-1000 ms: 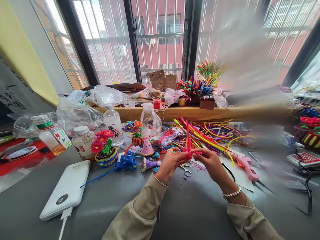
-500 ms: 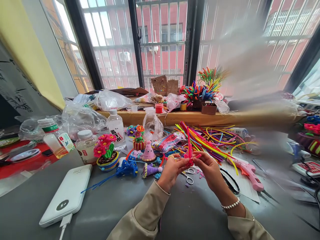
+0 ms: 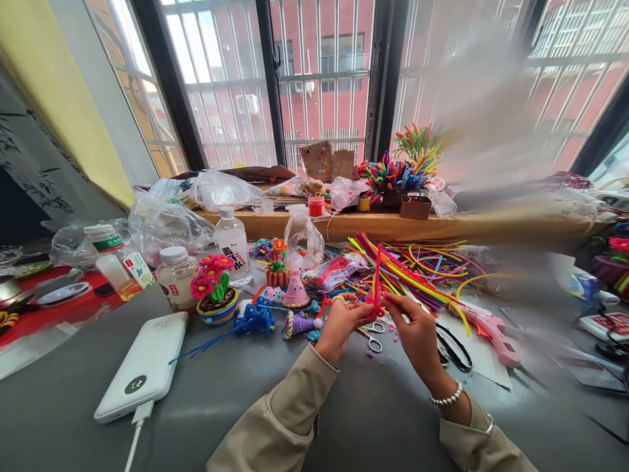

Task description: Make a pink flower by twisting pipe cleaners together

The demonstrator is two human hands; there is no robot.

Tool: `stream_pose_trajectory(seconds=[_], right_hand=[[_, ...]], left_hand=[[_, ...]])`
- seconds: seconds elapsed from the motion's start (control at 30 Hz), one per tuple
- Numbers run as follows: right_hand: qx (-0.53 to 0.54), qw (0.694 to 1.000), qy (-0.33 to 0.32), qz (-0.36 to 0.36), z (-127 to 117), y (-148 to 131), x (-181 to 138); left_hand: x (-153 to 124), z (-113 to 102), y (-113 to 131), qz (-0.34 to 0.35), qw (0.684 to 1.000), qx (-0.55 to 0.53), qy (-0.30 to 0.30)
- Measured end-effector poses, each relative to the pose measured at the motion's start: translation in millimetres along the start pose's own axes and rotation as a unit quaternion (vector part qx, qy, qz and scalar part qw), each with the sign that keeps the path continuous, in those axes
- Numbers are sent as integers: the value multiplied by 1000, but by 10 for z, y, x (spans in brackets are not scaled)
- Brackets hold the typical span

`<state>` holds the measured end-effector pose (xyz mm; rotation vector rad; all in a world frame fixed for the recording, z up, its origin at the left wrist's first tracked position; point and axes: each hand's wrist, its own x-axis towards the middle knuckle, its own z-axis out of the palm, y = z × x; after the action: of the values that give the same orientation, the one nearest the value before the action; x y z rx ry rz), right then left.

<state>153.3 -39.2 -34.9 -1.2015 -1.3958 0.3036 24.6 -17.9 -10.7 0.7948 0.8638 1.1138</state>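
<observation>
You wear a bracelet (image 3: 447, 395) of round, shiny, silver-toned beads at the wrist of your right hand (image 3: 417, 331). Just below the bracelet begins your right sleeve (image 3: 484, 446), beige and loosely creased, a small shiny spot at its cuff. Well left of the bracelet, your left sleeve (image 3: 275, 419) is beige too, with soft folds.

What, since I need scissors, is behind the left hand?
The scissors' handles show past the left hand, which seems to hide the blades; anything else directly covered can't be seen.
</observation>
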Motion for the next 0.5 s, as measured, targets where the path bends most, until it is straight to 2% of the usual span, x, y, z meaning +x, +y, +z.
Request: stream_pose_trajectory(seconds=[0.13, 0.3, 0.4, 0.5], right_hand=[[-87, 991, -4, -98, -5, -3, 1], [-145, 977, -13, -159, 4, 27, -12], [-148, 975, -2, -166, 15, 38, -20], [-121, 985, 7, -123, 19, 39, -28]], left_hand=[[8, 1, -5, 2, 1000, -1, -4], [9, -11, 1, -4, 1000, -5, -7], [9, -21, 0, -9, 1000, -8, -16], [13, -32, -11, -18, 1000, -8, -21]])
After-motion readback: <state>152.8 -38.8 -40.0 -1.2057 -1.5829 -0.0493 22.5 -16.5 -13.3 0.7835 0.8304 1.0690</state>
